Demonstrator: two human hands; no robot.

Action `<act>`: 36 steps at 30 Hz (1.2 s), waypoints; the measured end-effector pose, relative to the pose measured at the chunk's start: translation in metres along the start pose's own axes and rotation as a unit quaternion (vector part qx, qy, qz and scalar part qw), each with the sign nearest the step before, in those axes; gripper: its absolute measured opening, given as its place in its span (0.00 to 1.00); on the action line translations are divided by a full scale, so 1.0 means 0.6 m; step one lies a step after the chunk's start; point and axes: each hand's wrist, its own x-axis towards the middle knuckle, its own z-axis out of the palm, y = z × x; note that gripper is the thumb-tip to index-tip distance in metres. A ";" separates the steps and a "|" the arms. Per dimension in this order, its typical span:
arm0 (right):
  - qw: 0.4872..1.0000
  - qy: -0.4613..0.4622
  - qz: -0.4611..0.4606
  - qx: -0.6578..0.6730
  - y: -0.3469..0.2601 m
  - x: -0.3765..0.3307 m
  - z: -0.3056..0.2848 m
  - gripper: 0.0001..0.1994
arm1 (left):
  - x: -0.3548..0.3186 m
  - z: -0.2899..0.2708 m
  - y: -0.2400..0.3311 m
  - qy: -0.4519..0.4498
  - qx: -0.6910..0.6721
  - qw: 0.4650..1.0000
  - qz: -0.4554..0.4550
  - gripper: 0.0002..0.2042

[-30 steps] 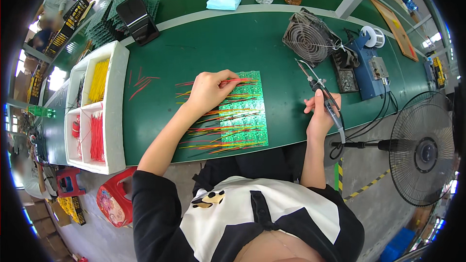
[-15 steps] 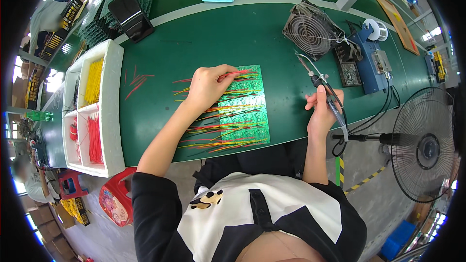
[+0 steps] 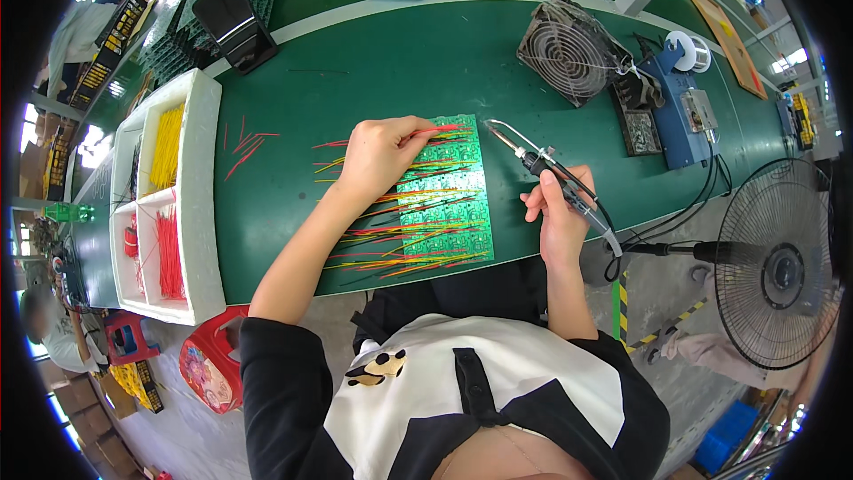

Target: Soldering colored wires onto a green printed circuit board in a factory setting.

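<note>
A green circuit board panel point(image 3: 449, 200) lies on the green bench, with several red, yellow and orange wires sticking out to its left. My left hand point(image 3: 380, 156) rests over the panel's upper left and pinches a red wire point(image 3: 442, 131) near the top edge. My right hand point(image 3: 557, 213) is just right of the panel and grips a soldering iron point(image 3: 538, 163). The iron's tip points up and left, close to the panel's top right corner. A cable runs from the iron off the bench edge.
A white foam tray point(image 3: 197, 191) with yellow and red wires stands at the left. Loose red wires point(image 3: 242, 144) lie beside it. A small grey fan point(image 3: 566, 50), a blue soldering station point(image 3: 680, 111) and a floor fan point(image 3: 782, 262) are at the right. A black holder point(image 3: 233, 22) stands far left.
My right hand has brought the soldering iron left, closer to the panel's top right corner. My left hand stays on the panel's upper left, now pinching a red wire.
</note>
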 end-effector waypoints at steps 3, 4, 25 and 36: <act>1.000 -0.008 0.000 -0.006 0.002 0.000 -0.001 0.10 | 0.000 -0.001 0.001 0.006 0.000 1.000 0.006 0.04; 1.000 -0.011 0.001 -0.011 0.002 -0.001 0.000 0.10 | 0.000 -0.001 0.002 0.006 0.000 1.000 0.006 0.04; 1.000 0.005 -0.005 0.025 0.000 -0.001 -0.008 0.09 | 0.002 -0.006 0.008 -0.023 0.016 1.000 -0.010 0.06; 0.989 0.133 -0.061 -0.011 -0.024 0.015 -0.052 0.06 | 0.002 -0.004 0.009 -0.010 0.014 1.000 -0.023 0.05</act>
